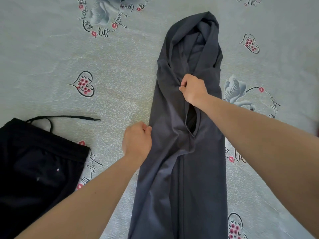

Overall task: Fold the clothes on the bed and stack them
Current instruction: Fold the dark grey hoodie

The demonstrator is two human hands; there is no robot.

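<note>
Fingers (183, 83) on grey trousers (181, 152), floral bedsheet (112, 75)

Colours on the bed

Grey trousers (183, 152), black shorts (38, 169); pale blue-grey bedsheet (120, 66) with pink-flowered hearts, grey-blue flowers and black script.

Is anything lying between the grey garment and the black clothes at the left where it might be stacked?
Only bare bedsheet and the black drawstring show between the grey garment and the black clothes.
</note>
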